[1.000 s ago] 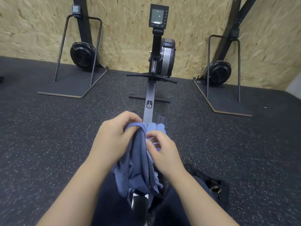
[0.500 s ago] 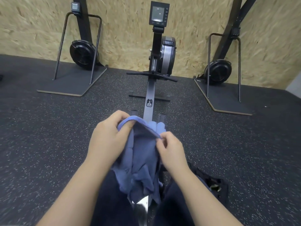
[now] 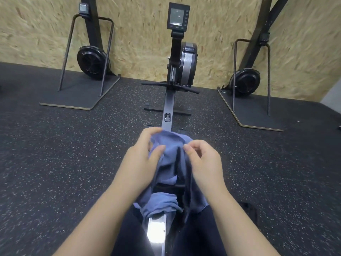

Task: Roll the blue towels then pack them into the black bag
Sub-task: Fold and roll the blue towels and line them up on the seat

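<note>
A blue towel [image 3: 170, 154] hangs between my hands above the rowing machine's rail. My left hand [image 3: 142, 156] grips its upper left edge with fingers curled over the cloth. My right hand [image 3: 203, 159] pinches the upper right edge between thumb and fingertips. The towel's lower part droops onto a second bunched blue towel [image 3: 159, 203] lying on the rail between my legs. The black bag [image 3: 248, 211] shows only as a dark sliver on the floor behind my right forearm.
A rowing machine [image 3: 181, 58] with a monitor stands straight ahead, its rail [image 3: 168, 108] running toward me. Two ski-type machines on flat bases [image 3: 77, 97] [image 3: 258, 115] flank it by the wooden wall. Speckled dark rubber floor lies on both sides.
My hands have drawn apart, spreading the towel's top edge wider. The right hand shifted right along the edge. The hanging cloth has opened out, showing the bunched towel below.
</note>
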`<action>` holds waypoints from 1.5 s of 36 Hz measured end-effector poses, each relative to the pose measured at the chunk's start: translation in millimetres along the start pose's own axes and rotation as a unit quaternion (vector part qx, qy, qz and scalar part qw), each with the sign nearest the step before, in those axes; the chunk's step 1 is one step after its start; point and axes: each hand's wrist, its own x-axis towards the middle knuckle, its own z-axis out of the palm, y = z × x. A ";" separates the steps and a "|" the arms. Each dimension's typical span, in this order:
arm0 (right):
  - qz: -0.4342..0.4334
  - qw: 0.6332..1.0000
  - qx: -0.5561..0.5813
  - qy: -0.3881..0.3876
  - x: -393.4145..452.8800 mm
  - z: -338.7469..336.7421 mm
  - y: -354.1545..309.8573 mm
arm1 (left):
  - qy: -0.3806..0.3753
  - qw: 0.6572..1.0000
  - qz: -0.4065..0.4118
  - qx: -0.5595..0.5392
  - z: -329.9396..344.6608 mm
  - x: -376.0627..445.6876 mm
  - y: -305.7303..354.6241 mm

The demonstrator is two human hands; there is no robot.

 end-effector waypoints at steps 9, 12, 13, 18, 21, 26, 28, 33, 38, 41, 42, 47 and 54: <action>-0.084 0.995 -0.005 -0.047 -9.7 2.5 -25.9 | -0.064 0.996 0.033 0.047 11.3 -2.0 9.8; -0.077 0.995 0.000 -0.062 -11.6 0.5 -29.3 | -0.035 0.997 0.032 0.055 8.9 -1.0 11.0; -0.075 0.995 0.007 -0.067 -11.4 -0.5 -29.4 | -0.029 0.998 0.036 0.047 7.0 -0.4 11.6; -0.076 0.992 0.028 -0.093 -12.3 -2.6 -24.8 | -0.002 0.999 0.049 0.000 -2.3 1.3 15.7; -0.073 0.995 0.005 -0.065 -10.1 -2.8 -18.3 | 0.005 0.997 0.072 -0.016 -4.9 2.0 17.9; -0.058 0.998 -0.007 -0.013 0.9 -11.6 -2.8 | 0.040 0.992 0.102 -0.055 -11.7 3.0 20.7; -0.048 0.999 -0.014 0.008 4.6 -17.6 4.1 | 0.067 0.990 0.090 -0.090 -15.5 5.7 18.6; -0.024 0.996 -0.061 0.062 8.5 -37.3 24.4 | 0.104 0.984 0.073 -0.127 -23.1 10.4 15.8; 0.012 0.992 -0.091 0.091 8.8 -53.2 38.4 | 0.138 0.976 0.043 -0.166 -27.5 11.6 11.3; 0.028 0.993 -0.085 0.077 5.8 -59.8 35.8 | 0.155 0.975 0.025 -0.157 -27.6 13.8 9.1; 0.031 0.994 -0.085 0.068 4.8 -60.5 31.8 | 0.156 0.976 0.015 -0.153 -27.1 14.6 8.4; 0.029 0.999 -0.039 -0.005 -0.5 -45.1 0.6 | 0.097 0.986 -0.051 -0.127 -16.8 16.2 -4.3; 0.048 0.996 0.060 -0.048 -8.2 -15.2 -31.4 | 0.001 0.979 -0.060 -0.195 0.4 1.6 7.5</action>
